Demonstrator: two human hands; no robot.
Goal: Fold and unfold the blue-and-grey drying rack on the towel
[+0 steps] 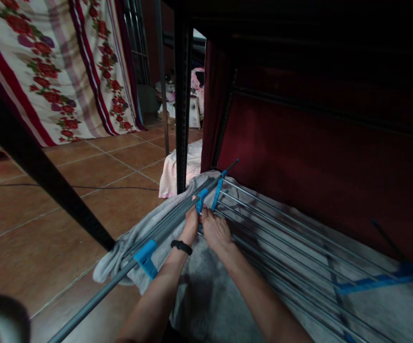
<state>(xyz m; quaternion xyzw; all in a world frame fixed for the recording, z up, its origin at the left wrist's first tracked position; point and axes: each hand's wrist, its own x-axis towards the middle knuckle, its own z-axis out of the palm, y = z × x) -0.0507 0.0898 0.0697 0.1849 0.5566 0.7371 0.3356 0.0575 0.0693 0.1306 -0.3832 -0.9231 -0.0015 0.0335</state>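
A rack of thin grey metal tubes (281, 216) with blue plastic connectors lies on its side on a grey blanket (206, 281). My left hand (192, 223), with a black band on the wrist, is closed around a blue connector (201, 196) near the rack's far end. Right beside it, my right hand (215, 231) has its fingers bent in against the same joint; the exact contact is partly hidden. Another blue connector (218, 190) stands just beyond the fingers. Closer to me, a blue bracket (146, 258) sits on a long grey pole (95, 300).
Dark metal uprights (181, 95) and a slanting black post (49, 166) frame the space. Maroon cloth (299, 157) hangs at the right. Brown floor tiles (49, 228) carry a thin black cable (85, 186). Floral curtains (49, 66) hang behind, and a pale cloth (170, 174) lies by the upright.
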